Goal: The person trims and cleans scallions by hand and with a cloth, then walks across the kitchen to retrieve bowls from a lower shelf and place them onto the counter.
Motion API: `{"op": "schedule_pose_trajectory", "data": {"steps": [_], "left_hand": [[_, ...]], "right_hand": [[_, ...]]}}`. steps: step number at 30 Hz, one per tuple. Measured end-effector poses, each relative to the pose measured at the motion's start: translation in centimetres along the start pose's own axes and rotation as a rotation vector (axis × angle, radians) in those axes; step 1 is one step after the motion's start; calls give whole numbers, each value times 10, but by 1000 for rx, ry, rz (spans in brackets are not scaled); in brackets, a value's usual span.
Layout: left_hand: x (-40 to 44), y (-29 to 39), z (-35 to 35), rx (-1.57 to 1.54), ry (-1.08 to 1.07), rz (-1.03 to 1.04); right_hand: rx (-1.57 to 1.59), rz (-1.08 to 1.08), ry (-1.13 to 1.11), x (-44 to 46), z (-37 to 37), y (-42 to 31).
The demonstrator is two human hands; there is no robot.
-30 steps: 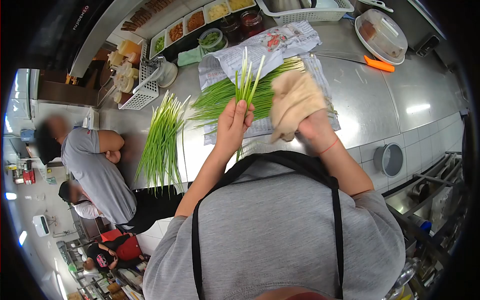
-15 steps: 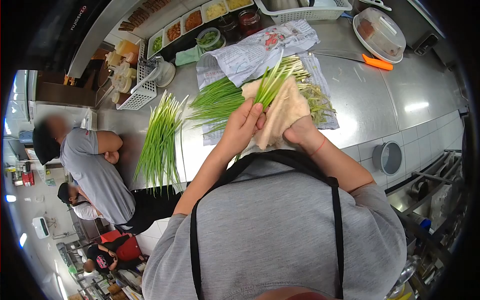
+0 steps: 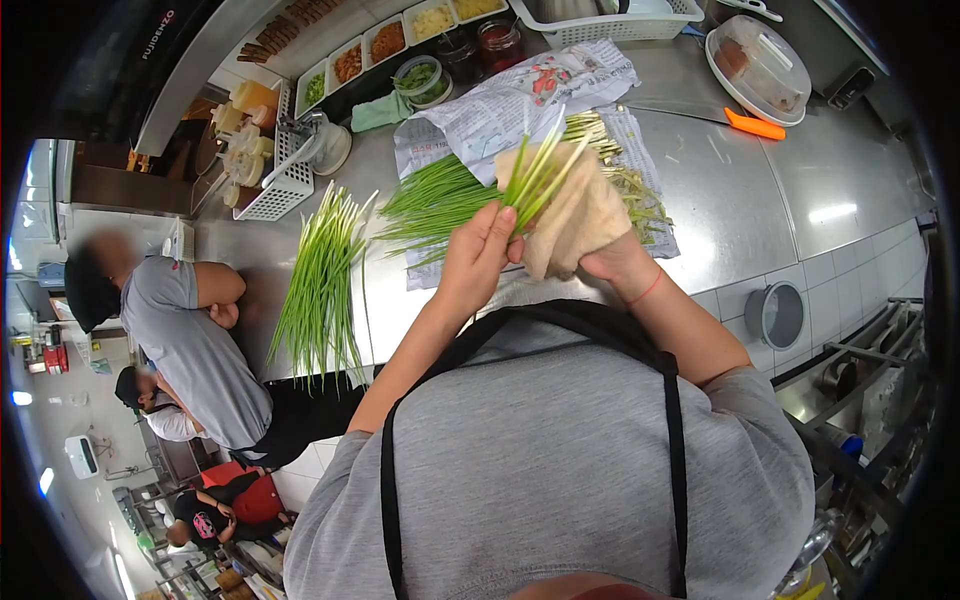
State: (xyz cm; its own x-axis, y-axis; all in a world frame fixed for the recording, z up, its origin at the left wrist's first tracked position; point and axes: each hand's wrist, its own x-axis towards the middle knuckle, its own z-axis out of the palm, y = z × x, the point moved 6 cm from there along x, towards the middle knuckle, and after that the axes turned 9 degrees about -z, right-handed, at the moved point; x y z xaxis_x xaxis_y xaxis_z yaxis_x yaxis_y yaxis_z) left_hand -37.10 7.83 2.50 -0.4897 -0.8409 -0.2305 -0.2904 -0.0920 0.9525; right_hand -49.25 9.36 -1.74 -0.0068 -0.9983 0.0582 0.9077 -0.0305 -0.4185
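My left hand [image 3: 476, 255] is closed around a few thin green onions [image 3: 534, 185], their pale ends pointing up and away from me. A beige cloth [image 3: 585, 215] lies draped over my right hand [image 3: 618, 266], which grips it from beneath; its fingers are mostly hidden. The cloth sits against the pale ends of the held stalks. Beyond my hands, a larger heap of green onions [image 3: 440, 195] rests on newspaper [image 3: 490, 115], partly covered by a fold of it. To the left, another bunch of green onions [image 3: 318, 285] lies directly on the steel counter [image 3: 715, 225].
An orange-handled knife [image 3: 755, 124] lies at the back right beside a domed plastic cover [image 3: 765, 75]. White baskets [image 3: 280, 180] and trays of chopped food [image 3: 385, 45] line the back. A person in grey [image 3: 205, 340] stands at the left, arms folded.
My right hand and the cloth have shifted slightly up and right, and the cloth is now more bunched around the stalks' pale ends. The left hand keeps its hold, moving slightly left.
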Motion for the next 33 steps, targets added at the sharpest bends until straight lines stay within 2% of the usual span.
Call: {"op": "schedule_pose_trajectory", "data": {"steps": [1, 2, 4, 5, 8, 9, 10, 11, 12, 14, 15, 17, 19, 21, 22, 23, 24, 25, 26, 27, 29, 31, 33], "left_hand": [[0, 0, -2, -28, -19, -33], [1, -1, -3, -56, -36, -65], [2, -5, -2, 9, 2, -39], [3, -7, -2, 75, 39, -14], [3, -5, 0, 121, 108, 59], [3, -3, 0, 120, 107, 59], [2, 3, 0, 247, 140, 115], [-1, 8, 0, 374, 174, 170], [-2, 9, 1, 374, 176, 170], [-3, 8, 1, 275, 149, 131], [-3, 7, 2, 276, 147, 131], [-3, 8, 1, 364, 173, 158], [0, -2, 3, 432, 189, 206], [-1, 0, 3, 504, 205, 258], [-2, 0, 2, 518, 193, 233], [-3, 0, 2, 530, 182, 207], [-4, 0, 2, 528, 183, 206], [-5, -3, 2, 467, 163, 186], [-5, -4, 1, 407, 142, 168], [-4, -4, -1, 409, 142, 168], [-1, -8, -10, 133, 174, 61], [-1, 0, -14, 31, 199, 44], [3, 2, -18, -226, 192, 78]], "right_hand": [[0, 0, 1, 1, -7, 6], [-461, -150, -157, 6, -11, 11], [-433, 44, -131, -1, 37, 4], [-432, 44, -129, -2, 33, 6], [-121, -39, -29, -7, 30, 1], [-122, -39, -29, -4, 36, -5], [-746, -256, -181, 0, 49, -21], [-1059, -351, -273, 0, 55, -24], [-1367, -472, -338, -2, 61, -27], [-41, -34, -24, -3, 28, -10], [-41, -36, -22, -2, 18, -1], [-287, 33, -108, 0, 10, 17], [-263, 96, -46, -1, 18, 12], [-94, -88, 161, 1, 10, 0], [-17, -106, 320, 5, -3, 0], [-17, -105, 320, 13, -8, -10], [-43, -141, 71, 26, 0, -28], [-66, -176, -180, 29, 12, -41], [-66, -177, -183, 29, 13, -46], [-20, -193, -125, 29, 11, -52], [24, -208, -69, 29, 7, -52], [189, -151, 96, 29, 0, -35], [193, -60, 147, 14, 6, -18]]}}
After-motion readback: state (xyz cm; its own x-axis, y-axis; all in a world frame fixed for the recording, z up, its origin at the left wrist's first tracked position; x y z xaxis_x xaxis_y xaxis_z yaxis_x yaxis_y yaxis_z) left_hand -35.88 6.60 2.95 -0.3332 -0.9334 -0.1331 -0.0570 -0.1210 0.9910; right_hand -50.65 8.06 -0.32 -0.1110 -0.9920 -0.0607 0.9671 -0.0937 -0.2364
